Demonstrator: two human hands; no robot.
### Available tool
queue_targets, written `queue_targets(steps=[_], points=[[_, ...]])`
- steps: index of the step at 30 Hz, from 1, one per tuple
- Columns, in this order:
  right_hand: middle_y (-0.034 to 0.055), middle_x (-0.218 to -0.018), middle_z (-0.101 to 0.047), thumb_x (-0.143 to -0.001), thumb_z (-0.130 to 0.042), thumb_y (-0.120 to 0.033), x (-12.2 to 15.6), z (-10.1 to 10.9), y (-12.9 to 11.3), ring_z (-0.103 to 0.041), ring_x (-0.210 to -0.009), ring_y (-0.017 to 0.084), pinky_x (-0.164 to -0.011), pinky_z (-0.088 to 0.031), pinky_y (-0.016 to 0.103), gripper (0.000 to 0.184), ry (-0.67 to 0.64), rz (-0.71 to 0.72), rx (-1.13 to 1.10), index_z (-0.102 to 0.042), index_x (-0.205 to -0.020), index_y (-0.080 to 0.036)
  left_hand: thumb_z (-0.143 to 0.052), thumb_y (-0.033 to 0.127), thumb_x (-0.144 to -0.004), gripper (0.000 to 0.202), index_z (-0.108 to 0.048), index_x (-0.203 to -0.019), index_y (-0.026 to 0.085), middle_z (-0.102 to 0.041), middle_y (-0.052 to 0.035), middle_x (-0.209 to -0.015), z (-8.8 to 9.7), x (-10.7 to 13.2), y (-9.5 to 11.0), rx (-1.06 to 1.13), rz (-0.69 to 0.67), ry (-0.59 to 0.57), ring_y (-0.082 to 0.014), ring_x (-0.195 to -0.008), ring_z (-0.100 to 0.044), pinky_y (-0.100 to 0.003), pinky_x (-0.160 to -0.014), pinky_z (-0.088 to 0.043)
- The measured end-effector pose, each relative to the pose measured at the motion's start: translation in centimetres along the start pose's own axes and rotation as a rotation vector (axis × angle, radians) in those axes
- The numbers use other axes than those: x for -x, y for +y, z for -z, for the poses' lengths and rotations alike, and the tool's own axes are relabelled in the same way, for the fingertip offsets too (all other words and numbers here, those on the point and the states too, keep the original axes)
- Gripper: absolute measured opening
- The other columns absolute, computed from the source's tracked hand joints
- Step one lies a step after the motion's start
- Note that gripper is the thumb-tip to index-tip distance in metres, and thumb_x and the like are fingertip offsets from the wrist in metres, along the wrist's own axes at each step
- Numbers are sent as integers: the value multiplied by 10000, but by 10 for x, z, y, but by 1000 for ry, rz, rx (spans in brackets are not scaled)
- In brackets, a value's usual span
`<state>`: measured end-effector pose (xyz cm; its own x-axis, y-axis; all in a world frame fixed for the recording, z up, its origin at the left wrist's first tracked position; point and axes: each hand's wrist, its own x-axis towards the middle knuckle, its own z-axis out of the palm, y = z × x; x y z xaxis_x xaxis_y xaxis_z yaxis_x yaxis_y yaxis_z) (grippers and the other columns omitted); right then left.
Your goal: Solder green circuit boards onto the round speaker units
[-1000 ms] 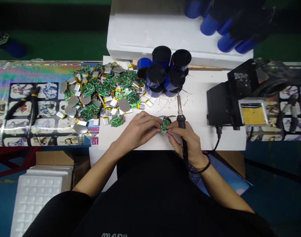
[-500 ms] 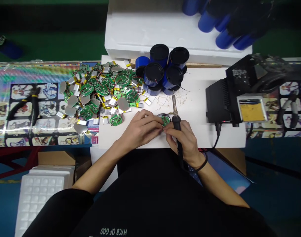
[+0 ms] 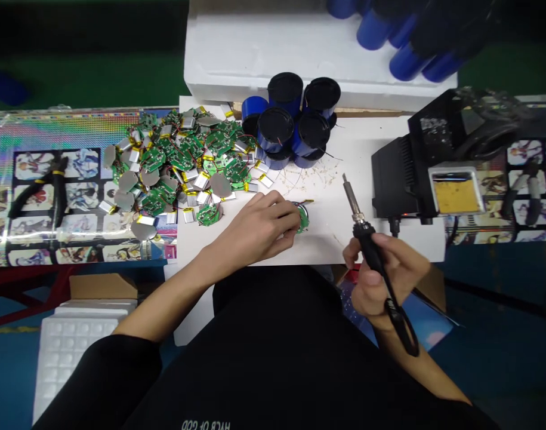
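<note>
Head view looks down on a white desk (image 3: pixel 330 242) with both bare hands at its near edge. The left hand (image 3: pixel 259 230) lies at the middle of the frame, its grip pinched on a small round green circuit board (image 3: pixel 302 217) that rests on the desk, just below a cluster of blue cylinders (image 3: pixel 290 128) with black caps. The right hand (image 3: pixel 386 272) is at the lower right of centre, raised off the desk edge and well apart from the board. Its grip is clenched around the black handle of a soldering iron (image 3: pixel 366 236), whose metal tip points up and to the left, into the gap between the board and a black soldering station (image 3: pixel 411 161). The iron's cord loops down past the wrist.

A yellow sponge tray (image 3: pixel 456 194) sits against the station's right side. In the upper left of centre a heap of green boards and silver cells (image 3: pixel 178 161) spreads across the desk, its nearest pieces just beside the left hand's fingers. A white foam block (image 3: pixel 264 54) lies behind the cylinders at the top. Black pliers (image 3: pixel 53 191) rest on a printed sheet at the far left, and a white foam tray (image 3: pixel 71 349) sits at the lower left.
</note>
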<state>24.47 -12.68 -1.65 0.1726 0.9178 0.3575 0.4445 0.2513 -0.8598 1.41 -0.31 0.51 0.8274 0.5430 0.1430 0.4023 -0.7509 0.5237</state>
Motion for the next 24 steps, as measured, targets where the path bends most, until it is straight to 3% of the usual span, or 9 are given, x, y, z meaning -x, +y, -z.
queue_targets(steps=[3,6,11,15,24], points=[[17,-882,-660,-954,-704,-380,4,8,-9,-613,-588,176,-478,-510,334,302,171,28,-66,-642,-1241,-314,-561,185,-1041,135,-693,-1012,188,-744,-97,-1125,5,-4,-1,-8,-11,-42,-265,-1018,-596,-411,-916,-463],[16,-832,-708,-873,-780,-225,9,18,-17,-678,-631,185,-498,-557,314,240,149,64,69,-688,-1093,-255,-576,196,-1036,124,-686,-980,188,-732,-97,-1094,8,-7,-1,-36,-18,-77,-266,-1005,-599,-408,-906,-462],[0,-690,-692,-878,-766,-239,21,23,-21,-700,-547,188,-453,-580,304,106,156,91,196,-723,-975,-231,-604,192,-1023,97,-693,-992,168,-713,-99,-1065,13,-16,3,-143,-52,-168,-275,-994,-623,-409,-886,-471],[9,-699,-743,-865,-767,-213,19,18,-22,-729,-539,197,-467,-622,298,113,93,155,298,-721,-964,-241,-623,182,-1011,88,-701,-973,163,-712,-94,-1047,19,-23,6,-182,-73,-221,-277,-991,-635,-408,-868,-479],[6,-725,-747,-840,-746,-148,11,8,-13,-740,-563,182,-463,-603,256,196,-24,226,197,-674,-1010,-214,-611,188,-1023,110,-712,-993,157,-718,-87,-1041,23,-26,8,-207,-65,-263,-269,-1001,-643,-400,-869,-472]])
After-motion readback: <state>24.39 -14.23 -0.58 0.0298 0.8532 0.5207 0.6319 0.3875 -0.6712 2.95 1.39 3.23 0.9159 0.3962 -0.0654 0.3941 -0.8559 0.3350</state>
